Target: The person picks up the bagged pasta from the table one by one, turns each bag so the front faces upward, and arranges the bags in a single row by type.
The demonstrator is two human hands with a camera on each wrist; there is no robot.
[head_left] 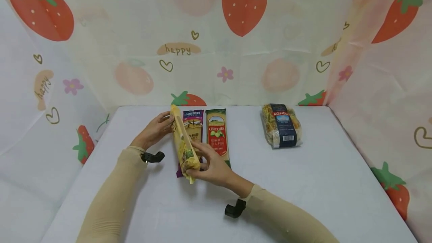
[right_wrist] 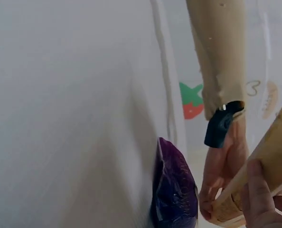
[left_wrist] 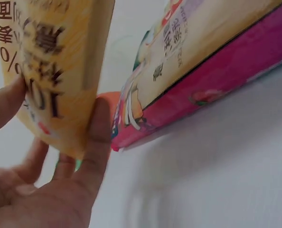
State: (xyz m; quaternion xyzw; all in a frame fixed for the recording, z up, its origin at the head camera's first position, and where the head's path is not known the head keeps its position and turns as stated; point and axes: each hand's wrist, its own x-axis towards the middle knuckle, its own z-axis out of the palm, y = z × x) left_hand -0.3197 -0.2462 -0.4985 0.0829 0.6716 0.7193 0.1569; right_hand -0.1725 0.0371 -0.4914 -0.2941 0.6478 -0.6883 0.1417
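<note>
Between both hands a yellow pasta packet (head_left: 183,143) is held tilted above the table. The left hand (head_left: 156,128) grips its far end; in the left wrist view, thumb and fingers (left_wrist: 96,137) close round that end. My right hand (head_left: 214,166) pinches the near end between thumb and fingers. Partly hidden behind it lies a purple pasta packet (head_left: 194,119), whose purple side (left_wrist: 212,85) faces the left wrist camera. Just right of that lies a red and green Olivoilà pasta packet (head_left: 216,130), its lower part partly covered by the right hand.
A clear bag of pasta with a dark AGNESI label (head_left: 281,125) lies at the back right of the white table (head_left: 303,190). Strawberry-printed cloth walls (head_left: 209,63) enclose the back and both sides.
</note>
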